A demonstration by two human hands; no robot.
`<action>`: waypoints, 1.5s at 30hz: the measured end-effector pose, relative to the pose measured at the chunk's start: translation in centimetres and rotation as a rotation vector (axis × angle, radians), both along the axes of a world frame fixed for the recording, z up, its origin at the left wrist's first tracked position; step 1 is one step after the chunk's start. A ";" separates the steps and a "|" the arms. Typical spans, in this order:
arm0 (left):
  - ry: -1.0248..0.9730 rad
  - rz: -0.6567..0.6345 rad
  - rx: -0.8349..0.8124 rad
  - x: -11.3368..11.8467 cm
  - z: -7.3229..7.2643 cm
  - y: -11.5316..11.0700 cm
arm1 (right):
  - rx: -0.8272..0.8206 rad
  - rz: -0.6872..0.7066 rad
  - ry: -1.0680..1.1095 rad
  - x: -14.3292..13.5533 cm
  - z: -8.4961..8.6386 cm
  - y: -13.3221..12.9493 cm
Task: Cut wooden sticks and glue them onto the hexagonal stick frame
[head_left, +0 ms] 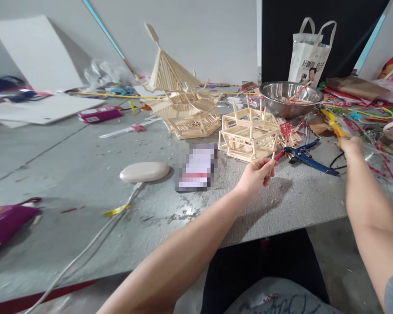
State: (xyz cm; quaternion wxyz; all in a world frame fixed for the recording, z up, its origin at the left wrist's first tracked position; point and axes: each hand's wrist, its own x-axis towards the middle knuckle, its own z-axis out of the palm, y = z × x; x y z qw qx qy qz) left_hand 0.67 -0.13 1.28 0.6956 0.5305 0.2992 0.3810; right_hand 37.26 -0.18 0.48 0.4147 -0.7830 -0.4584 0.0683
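Note:
My left hand is closed in a pinch on a short wooden stick, just in front of an open hexagonal frame built of thin sticks. Whether the stick touches the frame, I cannot tell. Over on the right, my right hand is wrapped round a yellow glue gun, whose lower part the fingers hide. Between the hands lie blue-handled cutting pliers. Red-tipped sticks are heaped behind them. Left of the frame stands a taller stick tower with a pointed roof.
A phone and a white oval device with a cable lie left of my hands. Behind are a steel bowl and a paper bag. Purple packets lie at left; clutter fills the right side.

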 end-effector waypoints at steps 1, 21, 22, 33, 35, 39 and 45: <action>0.008 -0.001 0.009 0.0 0.0 -0.1 | 0.031 -0.094 0.043 -0.3 0.3 -0.1; 0.060 0.066 0.088 0.2 0.7 -0.4 | 0.360 0.413 0.980 -9.3 6.4 -1.8; 0.062 0.074 0.094 0.2 0.7 -0.4 | 0.352 0.416 0.951 -9.6 6.4 -1.7; 0.091 0.116 0.155 0.1 0.6 -0.1 | 0.375 0.680 0.783 -12.0 6.2 -2.7; 0.086 0.143 0.176 0.0 0.6 -0.1 | 0.383 0.717 0.622 -12.8 6.1 -3.2; 0.083 0.197 0.181 0.0 0.7 0.1 | 0.293 0.682 0.308 -14.5 5.6 -3.3; 0.081 0.273 0.177 0.0 0.6 0.5 | 0.200 0.797 0.364 -15.6 5.3 -2.7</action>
